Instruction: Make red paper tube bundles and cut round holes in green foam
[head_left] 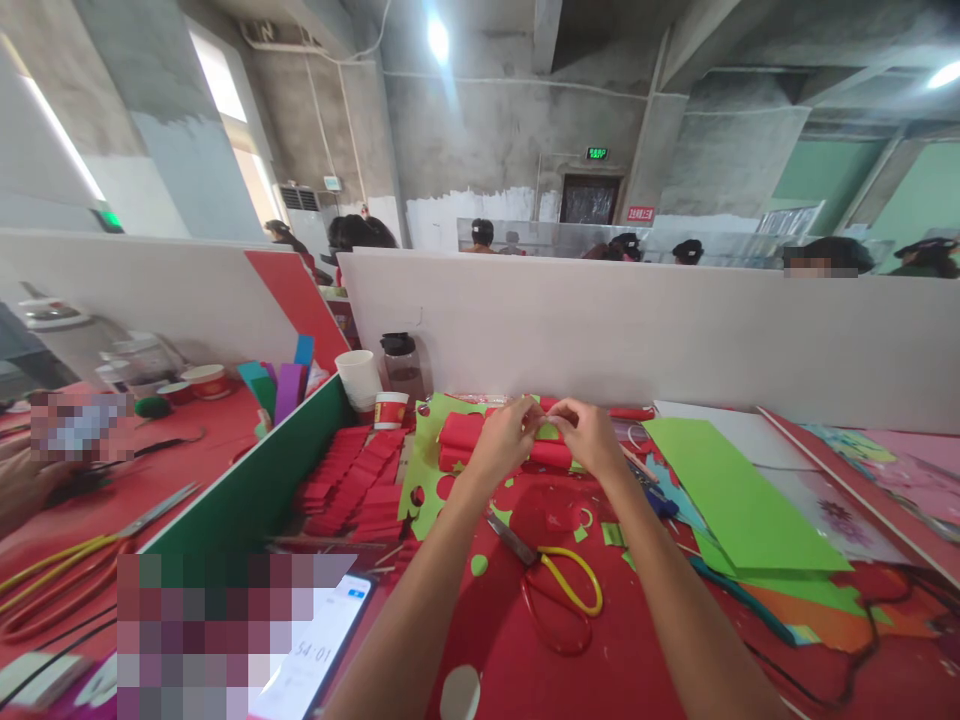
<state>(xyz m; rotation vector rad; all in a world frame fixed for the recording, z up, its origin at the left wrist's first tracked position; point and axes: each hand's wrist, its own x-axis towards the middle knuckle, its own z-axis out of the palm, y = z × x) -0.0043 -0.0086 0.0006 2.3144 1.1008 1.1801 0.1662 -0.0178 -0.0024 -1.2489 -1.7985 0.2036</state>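
Note:
Near the far side of the red work table, my left hand (514, 430) and my right hand (589, 432) meet fingertip to fingertip. Both are closed in a pinch, and whatever lies between the fingers is too small to make out. Just below and behind them is a red rolled bundle (459, 440), partly hidden by my left hand. A bit of green (550, 431) shows beneath the fingertips. Green sheet with round holes (421, 490) lies left of the bundle. Between my forearms rest scissors (544, 565) with one yellow and one red handle, blades slightly apart.
Stacked red strips (360, 480) lie to the left, beside a green divider (247, 470). Behind them stand paper cups (358, 378) and a bottle (403, 365). Green sheets (739, 490) cover the right. A phone (319, 650) lies front left. Another person's hand (26, 485) is beyond the divider.

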